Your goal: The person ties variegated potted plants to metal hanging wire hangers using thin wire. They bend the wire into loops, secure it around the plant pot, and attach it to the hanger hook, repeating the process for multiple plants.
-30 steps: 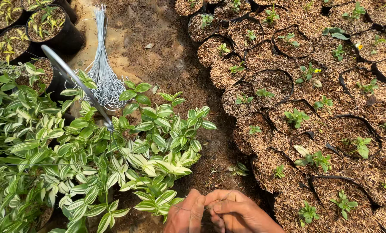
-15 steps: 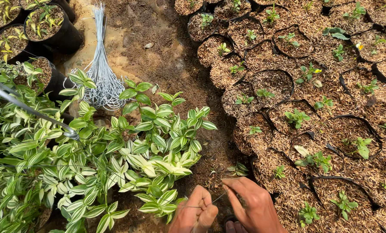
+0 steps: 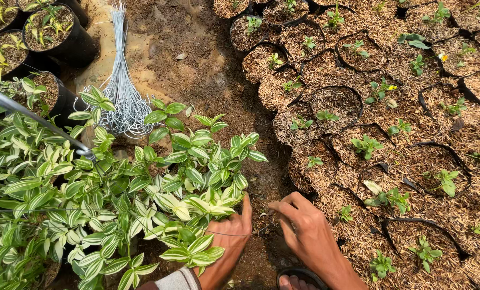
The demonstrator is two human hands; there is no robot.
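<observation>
Nearest the viewer, the left hand [image 3: 230, 243] and right hand [image 3: 304, 231] have drawn apart from a joined position a second ago. Each loosely pinches an end of a thin wire [image 3: 258, 232] stretched between them above the bare soil. Left, variegated green-and-cream foliage [image 3: 116, 198] spreads. Right, black grow bags [image 3: 331, 102] hold seedlings in husk mulch. Farther off lies a bundle of wire hooks [image 3: 121, 91].

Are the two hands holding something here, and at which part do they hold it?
A thin wire seems to run between the left hand and the right hand, each pinching it near one end with fingertips. It is very fine, so this is not certain.
</observation>
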